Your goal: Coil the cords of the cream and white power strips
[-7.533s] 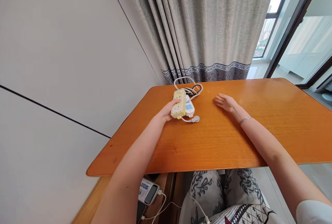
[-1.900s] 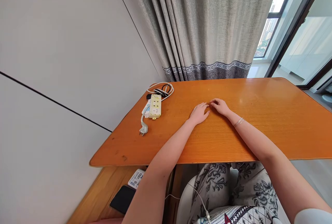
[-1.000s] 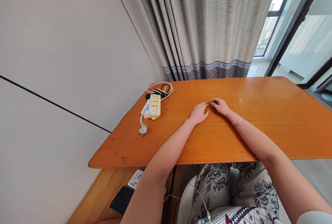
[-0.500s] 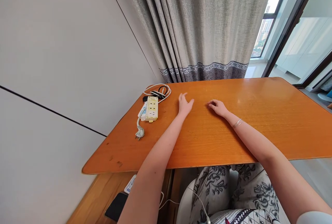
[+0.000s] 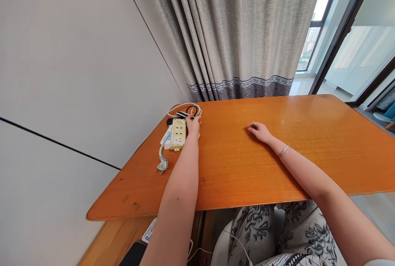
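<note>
My left hand (image 5: 193,126) is at the right side of a cream power strip (image 5: 178,134) on the wooden table. Its fingers are apart and reach over the black cable (image 5: 191,112) and the white cord (image 5: 183,104) coiled behind the strip. I cannot tell how firmly they touch. A white plug (image 5: 162,164) on a short cord lies in front of the strip, and a white and blue piece (image 5: 166,136) shows at its left. My right hand (image 5: 259,131) rests on the table with its fingers curled together, holding nothing.
The orange-brown table (image 5: 240,167) has a wall (image 5: 61,72) along its left and a grey curtain (image 5: 247,31) behind. Below its front left edge are a dark flat object (image 5: 134,253) and a white packet (image 5: 149,231). A thin white cable (image 5: 237,239) crosses my lap.
My left hand has moved left from the bare tabletop to the power strip and coiled cords. My right hand stays at its place. The view has shifted slightly.
</note>
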### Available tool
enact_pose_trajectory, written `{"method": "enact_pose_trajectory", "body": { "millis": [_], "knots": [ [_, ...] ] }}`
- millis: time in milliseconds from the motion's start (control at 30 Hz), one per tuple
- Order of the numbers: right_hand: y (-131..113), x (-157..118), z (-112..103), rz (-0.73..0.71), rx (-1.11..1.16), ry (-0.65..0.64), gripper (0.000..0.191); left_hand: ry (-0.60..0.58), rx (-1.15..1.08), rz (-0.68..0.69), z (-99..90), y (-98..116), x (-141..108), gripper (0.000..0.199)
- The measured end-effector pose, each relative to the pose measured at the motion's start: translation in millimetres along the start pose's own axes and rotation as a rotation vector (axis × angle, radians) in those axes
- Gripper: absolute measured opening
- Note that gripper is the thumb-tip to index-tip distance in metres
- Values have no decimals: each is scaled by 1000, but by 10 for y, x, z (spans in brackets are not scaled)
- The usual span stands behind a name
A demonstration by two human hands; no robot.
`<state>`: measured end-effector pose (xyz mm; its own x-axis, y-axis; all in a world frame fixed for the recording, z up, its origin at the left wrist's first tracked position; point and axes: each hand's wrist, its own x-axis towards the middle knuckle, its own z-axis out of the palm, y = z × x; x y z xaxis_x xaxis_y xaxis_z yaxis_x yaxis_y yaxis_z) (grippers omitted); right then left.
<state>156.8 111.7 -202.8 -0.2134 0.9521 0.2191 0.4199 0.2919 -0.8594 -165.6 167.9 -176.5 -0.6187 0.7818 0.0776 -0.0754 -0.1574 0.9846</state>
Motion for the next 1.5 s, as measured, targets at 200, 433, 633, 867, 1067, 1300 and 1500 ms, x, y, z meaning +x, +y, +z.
{"method": "enact_pose_trajectory", "body": {
  "millis": [200, 433, 633, 867, 1067, 1300, 1500],
  "knots": [
    [10, 1, 0, -9, -15, 5, 18, -62, -118, -125, -63, 164, -84, 24],
    [-5, -15, 6, -43, -40, 31, 21, -183, -130, -164, 241, 265, -480, 22],
    [-138, -122, 29, -201, -162, 137, 68, -580, -70, -197, 589, 359, -1154, 42],
    [-197, -157, 44, -329, -534, 313, 94, -886, 38, -135, 786, 349, -1792, 50],
    [-197, -89, -82, -249, -654, 379, 83, -909, 159, -75, 832, 262, -1832, 44],
    [-317, -81, -221, -247, -723, 369, 75, -796, 284, 179, 866, 160, -1834, 39],
    [-294, -60, -327, -210, -598, 356, 67, -816, 560, 319, 831, 174, -1834, 52]
  ]
}}
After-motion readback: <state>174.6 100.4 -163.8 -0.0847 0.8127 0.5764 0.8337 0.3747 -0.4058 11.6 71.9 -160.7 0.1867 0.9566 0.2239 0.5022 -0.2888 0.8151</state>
